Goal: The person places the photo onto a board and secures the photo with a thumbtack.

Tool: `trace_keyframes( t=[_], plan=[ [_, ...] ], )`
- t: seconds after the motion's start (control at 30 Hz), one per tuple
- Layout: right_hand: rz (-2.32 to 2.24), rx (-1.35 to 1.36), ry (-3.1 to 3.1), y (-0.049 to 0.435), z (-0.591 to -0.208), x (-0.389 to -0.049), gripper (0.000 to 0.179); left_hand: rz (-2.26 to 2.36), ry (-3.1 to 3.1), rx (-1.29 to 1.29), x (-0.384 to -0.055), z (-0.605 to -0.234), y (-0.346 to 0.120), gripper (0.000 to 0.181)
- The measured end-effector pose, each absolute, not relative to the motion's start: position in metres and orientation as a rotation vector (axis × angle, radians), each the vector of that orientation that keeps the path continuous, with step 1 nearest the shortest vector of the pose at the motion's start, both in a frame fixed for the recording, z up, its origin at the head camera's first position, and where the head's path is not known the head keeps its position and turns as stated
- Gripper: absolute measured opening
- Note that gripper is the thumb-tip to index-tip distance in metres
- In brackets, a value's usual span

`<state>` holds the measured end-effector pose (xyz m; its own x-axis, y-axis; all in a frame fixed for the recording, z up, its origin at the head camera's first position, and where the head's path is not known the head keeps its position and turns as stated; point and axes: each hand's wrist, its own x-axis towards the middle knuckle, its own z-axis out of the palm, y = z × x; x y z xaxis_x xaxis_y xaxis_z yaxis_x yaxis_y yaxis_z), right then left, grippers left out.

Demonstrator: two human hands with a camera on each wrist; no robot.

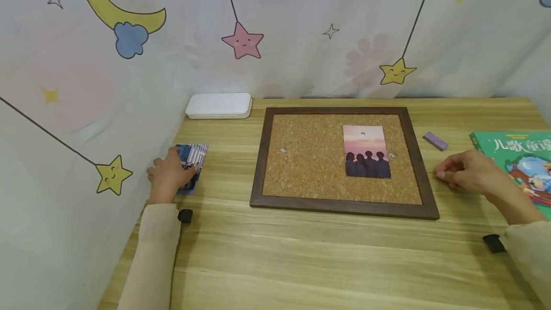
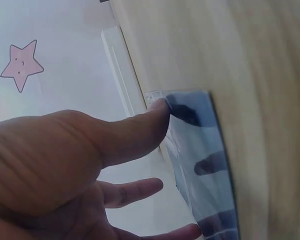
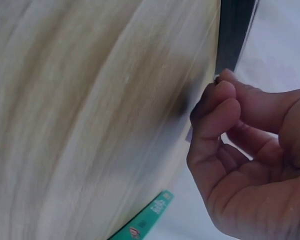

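On the left of the table my left hand [image 1: 167,173] is over a glossy photo [image 1: 187,154], its thumb [image 2: 150,125] lying on the print. The other fingers are spread apart and fairly straight. Off the right side of the framed cork board [image 1: 310,176], my right hand [image 1: 471,173] pinches a tiny shiny thumbtack [image 3: 217,78] between thumb and forefinger, mostly covered by the fingertips. A sunset photo [image 1: 366,149] with several dark silhouettes is on the board's right half, a round silver tack [image 1: 362,134] near its top edge.
Small shiny pieces sit on the cork, one at left [image 1: 282,149] and one at right [image 1: 392,155]. A white case [image 1: 218,105] stands at the back left. Beyond my right hand are a purple eraser-like block [image 1: 435,140] and a green picture book [image 1: 525,161].
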<state>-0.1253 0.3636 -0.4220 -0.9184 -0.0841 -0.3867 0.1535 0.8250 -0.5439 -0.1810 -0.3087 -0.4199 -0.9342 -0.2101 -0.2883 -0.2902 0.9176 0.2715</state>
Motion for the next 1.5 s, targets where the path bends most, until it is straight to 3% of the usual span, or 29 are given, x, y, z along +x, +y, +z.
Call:
trace_keyframes(
  t=[0.3, 0.83, 1.0, 1.2, 1.5],
  plan=[
    [-0.936, 0.082, 2.626, 0.36, -0.427, -0.128, 0.03, 0.494, 2.894, -0.481, -0.181, -0.419, -0.311, 0.1],
    [-1.199, 0.154, 2.699, 0.348, -0.426, -0.13, 0.043, 0.802, 2.984, -0.325, -0.18, -0.416, -0.316, 0.053],
    [-1.285, 0.159, 2.681, 0.346, -0.424, -0.13, 0.039, 0.936, 3.024, -0.335, -0.178, -0.411, -0.307, 0.045],
    [-1.462, 0.134, 2.647, 0.344, -0.424, -0.131, 0.021, 1.069, 3.071, -0.268, -0.176, -0.398, -0.295, 0.041],
    [-1.391, 0.098, 2.744, 0.331, -0.42, -0.14, 0.033, 1.361, 3.024, -0.204, -0.183, -0.381, -0.267, 0.037]
  ],
)
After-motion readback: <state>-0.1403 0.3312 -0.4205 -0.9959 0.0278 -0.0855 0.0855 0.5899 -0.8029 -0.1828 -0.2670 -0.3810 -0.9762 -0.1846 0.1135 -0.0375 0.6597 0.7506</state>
